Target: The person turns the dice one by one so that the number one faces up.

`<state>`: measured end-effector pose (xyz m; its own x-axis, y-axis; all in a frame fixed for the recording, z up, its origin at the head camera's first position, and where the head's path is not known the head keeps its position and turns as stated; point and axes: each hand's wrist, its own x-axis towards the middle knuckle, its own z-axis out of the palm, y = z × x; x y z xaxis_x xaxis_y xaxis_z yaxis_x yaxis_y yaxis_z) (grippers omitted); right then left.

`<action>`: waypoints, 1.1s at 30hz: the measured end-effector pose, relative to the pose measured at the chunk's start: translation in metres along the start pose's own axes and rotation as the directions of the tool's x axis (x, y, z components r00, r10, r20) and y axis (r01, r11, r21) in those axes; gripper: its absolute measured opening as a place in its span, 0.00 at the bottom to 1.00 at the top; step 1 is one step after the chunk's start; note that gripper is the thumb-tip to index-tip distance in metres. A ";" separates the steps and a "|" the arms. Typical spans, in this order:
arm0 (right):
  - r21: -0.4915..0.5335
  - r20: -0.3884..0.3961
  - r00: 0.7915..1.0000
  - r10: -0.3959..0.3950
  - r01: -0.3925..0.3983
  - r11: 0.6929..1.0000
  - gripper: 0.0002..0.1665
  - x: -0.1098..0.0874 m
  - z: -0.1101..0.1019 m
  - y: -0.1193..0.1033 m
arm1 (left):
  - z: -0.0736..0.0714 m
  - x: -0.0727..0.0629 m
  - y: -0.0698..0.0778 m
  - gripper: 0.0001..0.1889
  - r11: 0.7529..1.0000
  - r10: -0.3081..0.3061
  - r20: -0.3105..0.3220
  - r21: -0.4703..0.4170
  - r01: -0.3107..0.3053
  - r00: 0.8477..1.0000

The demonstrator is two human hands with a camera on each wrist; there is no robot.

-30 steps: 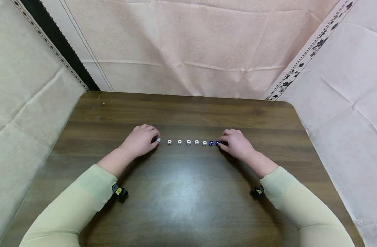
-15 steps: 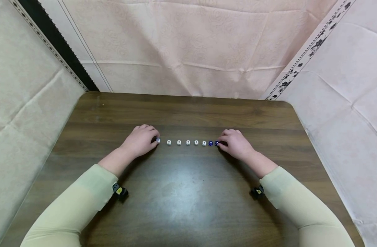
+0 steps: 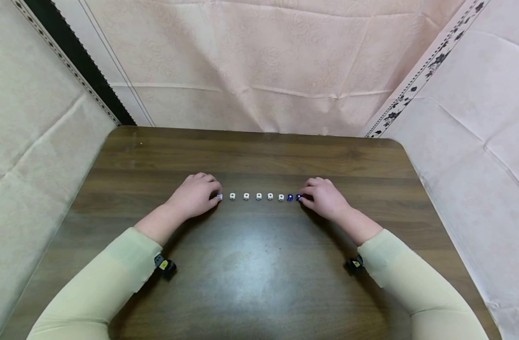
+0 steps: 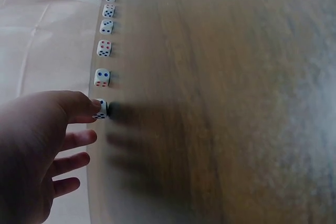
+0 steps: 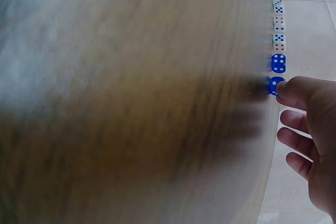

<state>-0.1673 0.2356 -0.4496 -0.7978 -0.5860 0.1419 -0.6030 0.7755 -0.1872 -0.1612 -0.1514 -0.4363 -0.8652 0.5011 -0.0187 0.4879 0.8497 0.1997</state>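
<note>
A row of small dice runs across the middle of the wooden table (image 3: 251, 255). My left hand (image 3: 196, 194) pinches the white die (image 4: 102, 109) at the row's left end between thumb and forefinger; its other fingers are spread. At the right end, my right hand (image 3: 324, 196) pinches a blue die (image 5: 273, 86) between thumb and forefinger. Another blue die (image 5: 279, 63) stands beside that one. Several white dice with coloured pips lie between, such as the white die (image 4: 102, 77) closest to the left hand, with small gaps separating them.
Pale patterned cloth (image 3: 259, 66) hangs behind the table, and white cloth (image 3: 476, 156) borders it on the right. Black wrist cameras (image 3: 165, 265) sit at both cuffs over the table.
My left hand has shifted slightly right and toward me with its white die, which now lines up with the row. The right hand has stayed in place on the blue die.
</note>
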 end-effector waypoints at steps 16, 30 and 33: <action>-0.002 -0.022 1.000 -0.017 0.017 1.000 0.08 0.000 0.000 -0.001 | 0.003 0.006 0.001 0.10 0.999 -0.034 -0.004 -0.003 0.034 0.999; -0.016 -0.003 1.000 0.001 -0.002 1.000 0.08 0.000 0.001 0.000 | 0.005 0.005 -0.002 0.09 0.999 -0.026 -0.005 -0.022 0.026 1.000; -0.017 -0.002 1.000 -0.001 0.001 1.000 0.08 0.000 0.001 0.000 | 0.006 0.004 -0.001 0.08 1.000 -0.014 -0.006 -0.026 0.014 1.000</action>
<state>-0.1672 0.2354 -0.4503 -0.7971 -0.5865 0.1435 -0.6037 0.7788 -0.1705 -0.1649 -0.1495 -0.4426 -0.8727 0.4881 -0.0154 0.4726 0.8520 0.2253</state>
